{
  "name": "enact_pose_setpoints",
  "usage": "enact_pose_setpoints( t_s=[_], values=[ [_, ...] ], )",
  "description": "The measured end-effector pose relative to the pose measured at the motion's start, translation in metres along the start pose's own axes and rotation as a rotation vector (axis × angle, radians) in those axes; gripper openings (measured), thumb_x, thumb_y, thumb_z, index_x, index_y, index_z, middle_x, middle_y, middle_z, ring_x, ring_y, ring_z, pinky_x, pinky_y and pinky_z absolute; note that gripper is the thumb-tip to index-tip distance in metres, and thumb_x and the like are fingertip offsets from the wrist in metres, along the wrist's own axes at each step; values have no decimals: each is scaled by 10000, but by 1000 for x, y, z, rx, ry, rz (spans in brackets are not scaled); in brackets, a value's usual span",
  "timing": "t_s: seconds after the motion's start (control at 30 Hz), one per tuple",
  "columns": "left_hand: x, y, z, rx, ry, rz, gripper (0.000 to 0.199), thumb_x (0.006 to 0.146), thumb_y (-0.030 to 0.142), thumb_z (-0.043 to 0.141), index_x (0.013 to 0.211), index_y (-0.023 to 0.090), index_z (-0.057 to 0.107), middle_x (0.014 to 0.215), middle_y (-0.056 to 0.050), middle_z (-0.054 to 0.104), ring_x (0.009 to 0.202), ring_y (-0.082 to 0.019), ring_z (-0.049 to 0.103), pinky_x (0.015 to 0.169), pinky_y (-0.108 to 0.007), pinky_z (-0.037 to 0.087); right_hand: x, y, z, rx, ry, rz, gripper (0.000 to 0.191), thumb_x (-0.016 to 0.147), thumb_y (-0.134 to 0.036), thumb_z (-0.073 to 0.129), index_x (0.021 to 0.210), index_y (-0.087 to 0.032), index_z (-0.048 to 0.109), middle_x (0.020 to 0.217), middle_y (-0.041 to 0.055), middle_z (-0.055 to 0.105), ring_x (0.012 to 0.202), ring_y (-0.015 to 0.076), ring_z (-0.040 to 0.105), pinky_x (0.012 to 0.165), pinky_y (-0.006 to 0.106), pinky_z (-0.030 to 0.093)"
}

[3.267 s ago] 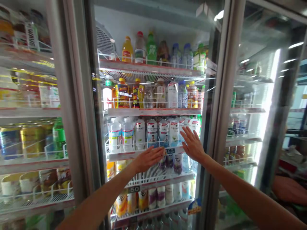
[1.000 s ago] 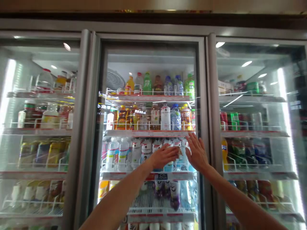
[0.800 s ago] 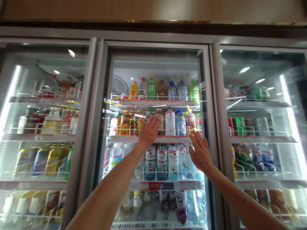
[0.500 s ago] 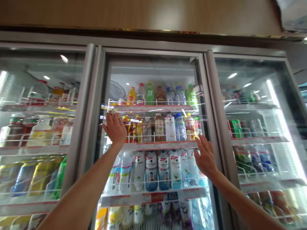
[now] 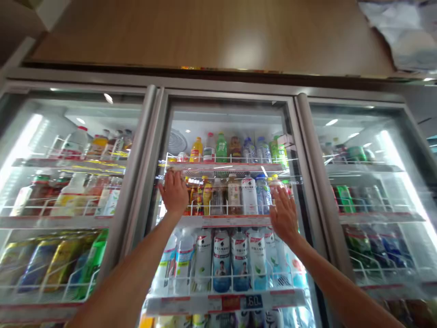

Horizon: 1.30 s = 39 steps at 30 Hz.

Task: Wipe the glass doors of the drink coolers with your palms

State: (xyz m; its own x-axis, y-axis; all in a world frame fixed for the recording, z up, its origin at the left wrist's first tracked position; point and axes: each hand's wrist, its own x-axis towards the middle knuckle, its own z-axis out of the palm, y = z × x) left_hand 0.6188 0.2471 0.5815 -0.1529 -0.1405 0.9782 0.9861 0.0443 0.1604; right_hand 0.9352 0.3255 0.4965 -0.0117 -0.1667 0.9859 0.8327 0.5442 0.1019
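My left hand [image 5: 174, 193] is raised to the upper left of the middle cooler's glass door [image 5: 225, 107], palm toward the glass. A small pale crumpled piece, apparently a cloth [image 5: 175, 169], shows past its fingertips; the palm hides the rest. Over on the right half of the same door, my right hand [image 5: 284, 214] is up with its fingers stretched out flat and nothing visible in it. Whether that palm touches the glass I cannot tell. Behind the pane stand bottled drinks, among them a white-labelled bottle [image 5: 249, 196] between the two hands.
Metal door frames with upright handles [image 5: 309, 173] flank the middle door. A left cooler door [image 5: 78, 102] and a right cooler door [image 5: 355, 111] show more drinks on wire-fronted shelves. Wooden panelling [image 5: 205, 32] runs above, with a white plastic bag [image 5: 403, 34] at upper right.
The view has tilted upward, so the coolers sit lower in the picture. My right hand has shifted left and inward over the door; my left hand stays near the door's upper left.
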Motion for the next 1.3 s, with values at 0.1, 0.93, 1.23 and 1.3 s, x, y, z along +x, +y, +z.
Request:
enact_pose_setpoints(
  t_s=[0.1,0.93,1.23,1.3],
  values=[
    [1,27,12,-21,-31,97,456,886,218,290,1304,137,456,1418,-183,418,1363,-284,319,1072,-583,264,-1,13,-8,-35,-15,15,558,928,-237,327,1472,-260,204,1483,87,353,1385,252,287,1078,510,298],
    [-68,177,49,-269,-327,604,548,838,222,375,1379,136,347,1479,-106,348,1403,-221,232,1144,-474,200,0,24,-17,149,-61,-87,568,937,-211,316,1482,-267,166,1486,77,350,1378,217,309,1094,467,330],
    [-84,65,-2,-73,-424,475,798,828,568,426,1424,90,197,1513,-179,236,1427,-268,129,1145,-544,129,13,-83,40,132,-217,-14,514,919,-324,377,1424,-228,352,1486,87,351,1385,307,263,1083,594,218],
    [-95,38,-18,3,-443,390,826,815,600,443,1420,88,209,1520,-187,209,1429,-276,113,1145,-545,127,12,-102,42,134,-240,-52,551,902,-377,433,1412,-176,375,1504,124,305,1386,341,245,1085,621,154]
  ],
)
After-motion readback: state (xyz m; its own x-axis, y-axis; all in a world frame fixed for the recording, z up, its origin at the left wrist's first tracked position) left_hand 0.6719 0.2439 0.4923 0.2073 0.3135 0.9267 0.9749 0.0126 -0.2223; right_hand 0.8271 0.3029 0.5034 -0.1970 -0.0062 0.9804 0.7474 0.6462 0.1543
